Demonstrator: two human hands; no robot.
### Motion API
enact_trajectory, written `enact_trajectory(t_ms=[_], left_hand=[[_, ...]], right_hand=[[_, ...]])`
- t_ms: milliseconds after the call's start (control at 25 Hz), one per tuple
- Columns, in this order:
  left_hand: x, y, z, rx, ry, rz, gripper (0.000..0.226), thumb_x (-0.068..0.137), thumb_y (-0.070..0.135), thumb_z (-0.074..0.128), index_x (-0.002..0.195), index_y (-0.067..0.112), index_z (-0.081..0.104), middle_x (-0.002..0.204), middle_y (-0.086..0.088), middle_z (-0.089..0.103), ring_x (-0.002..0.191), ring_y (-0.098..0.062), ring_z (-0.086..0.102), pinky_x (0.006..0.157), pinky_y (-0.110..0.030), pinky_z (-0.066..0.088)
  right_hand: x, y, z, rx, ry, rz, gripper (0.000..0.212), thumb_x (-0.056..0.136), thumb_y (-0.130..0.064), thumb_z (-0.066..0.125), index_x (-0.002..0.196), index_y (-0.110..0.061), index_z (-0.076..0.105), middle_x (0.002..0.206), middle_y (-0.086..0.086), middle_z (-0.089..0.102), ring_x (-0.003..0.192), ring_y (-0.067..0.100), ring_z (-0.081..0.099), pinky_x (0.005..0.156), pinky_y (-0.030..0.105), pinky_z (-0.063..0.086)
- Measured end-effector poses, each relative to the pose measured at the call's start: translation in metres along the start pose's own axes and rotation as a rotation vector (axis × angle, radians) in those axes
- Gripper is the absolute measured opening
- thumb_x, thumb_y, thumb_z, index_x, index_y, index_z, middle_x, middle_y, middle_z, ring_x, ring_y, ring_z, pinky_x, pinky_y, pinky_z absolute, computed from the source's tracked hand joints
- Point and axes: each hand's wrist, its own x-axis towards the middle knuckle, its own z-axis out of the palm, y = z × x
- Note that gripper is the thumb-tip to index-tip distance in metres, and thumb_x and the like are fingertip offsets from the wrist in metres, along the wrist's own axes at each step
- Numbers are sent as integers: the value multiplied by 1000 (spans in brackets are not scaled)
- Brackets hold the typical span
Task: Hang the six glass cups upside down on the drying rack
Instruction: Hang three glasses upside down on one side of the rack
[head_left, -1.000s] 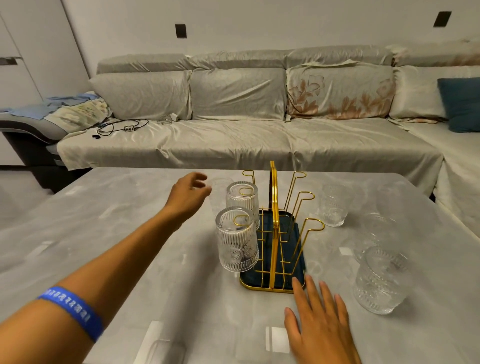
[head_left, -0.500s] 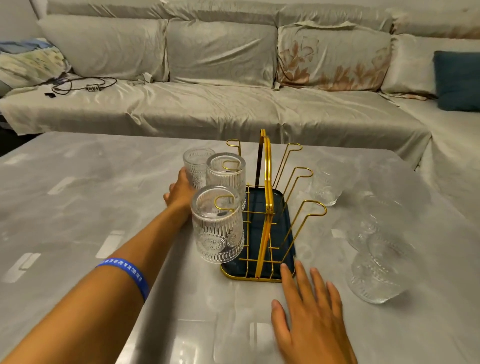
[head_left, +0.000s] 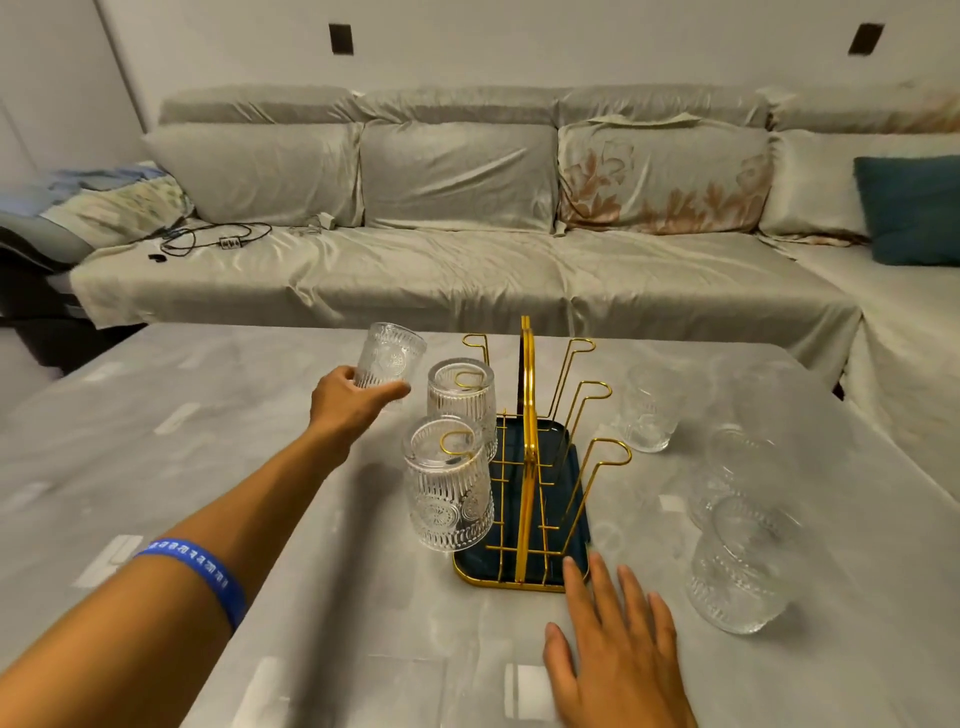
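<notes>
Left hand (head_left: 347, 402) grips a glass cup (head_left: 388, 355) beside 2 hung cups (head_left: 451, 480); right hand (head_left: 618, 657) lies spread flat near the rack (head_left: 527, 467).

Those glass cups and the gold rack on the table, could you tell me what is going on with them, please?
A person is loading ribbed clear glass cups onto a gold wire drying rack with a dark blue tray. Two cups already hang upside down on its left hooks. The left hand holds a third cup, lifted and tilted, beside the rack. The right hand lies flat on the grey table by the tray. About three more cups wait on the right.
</notes>
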Motion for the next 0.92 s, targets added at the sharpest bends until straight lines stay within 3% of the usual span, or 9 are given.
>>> enact_trajectory(t_ms=[80, 240, 360, 520, 640, 720, 800, 880, 920], left_hand=[[-1, 23, -25, -22, 54, 58, 81, 52, 44, 89, 118, 19, 49, 112, -11, 61, 96, -26, 62, 86, -47, 55], [-6, 88, -69, -39, 81, 211, 73, 54, 43, 89, 113, 20, 52, 108, -10, 62, 93, -23, 62, 82, -46, 56], [-10, 129, -76, 5, 45, 316, 77, 53, 42, 90, 119, 20, 56, 105, -3, 65, 89, -15, 63, 67, -28, 52], [-16, 166, -55, 86, -35, 422, 85, 53, 35, 91, 127, 10, 57, 122, -5, 65, 97, -12, 60, 62, -9, 42], [-22, 170, -28, 109, -134, 424, 83, 58, 28, 89, 130, 6, 53, 131, -11, 61, 102, -12, 56, 71, -13, 45], [-21, 162, -8, 139, -153, 403, 84, 59, 25, 89, 131, 5, 52, 133, -12, 59, 103, -14, 55, 80, -22, 47], [-18, 153, 7, 185, -143, 396, 84, 57, 25, 90, 130, 5, 53, 132, -13, 60, 107, -19, 57, 87, -30, 50], [-14, 145, 17, 226, -130, 394, 84, 57, 26, 90, 130, 7, 54, 131, -13, 61, 112, -24, 59, 95, -39, 51], [-13, 142, 20, 234, -128, 392, 83, 57, 26, 90, 130, 8, 55, 130, -13, 61, 113, -25, 59, 96, -41, 51]], right_hand=[[1, 0, 1, -11, -21, 8, 73, 89, -63, 11, 145, -30, -22, 159, 2, -18, 145, 28, -14, 113, 48, -9], [-2, -4, -7, 4, -43, 19, 72, 90, -63, 13, 147, -31, -17, 160, 2, -15, 145, 29, -12, 114, 49, -7], [-2, -6, -8, 6, -44, 13, 73, 89, -64, 13, 148, -31, -15, 160, 2, -14, 145, 29, -11, 114, 50, -6], [3, -1, -5, -4, -24, 18, 73, 89, -65, 14, 148, -32, -14, 160, 2, -13, 145, 30, -11, 114, 50, -6], [1, -6, -7, -45, 26, -8, 83, 76, -71, -15, 149, -32, -9, 159, 1, -12, 146, 32, -5, 114, 49, -5], [3, -10, -18, -6, 43, 9, 109, 65, -69, -32, 146, -31, 30, 155, 12, 22, 137, 42, 30, 113, 52, 5], [2, -6, -16, 32, 101, -29, 99, 86, -62, -14, 107, -20, 73, 114, 18, 68, 96, 45, 66, 97, 63, 36], [0, -9, -14, 71, 108, -69, 90, 92, -57, -5, 93, -18, 77, 95, 17, 74, 79, 44, 70, 81, 62, 47], [-1, -9, -13, 59, 108, -70, 89, 92, -57, -4, 96, -18, 76, 94, 17, 74, 79, 44, 70, 85, 64, 45]])
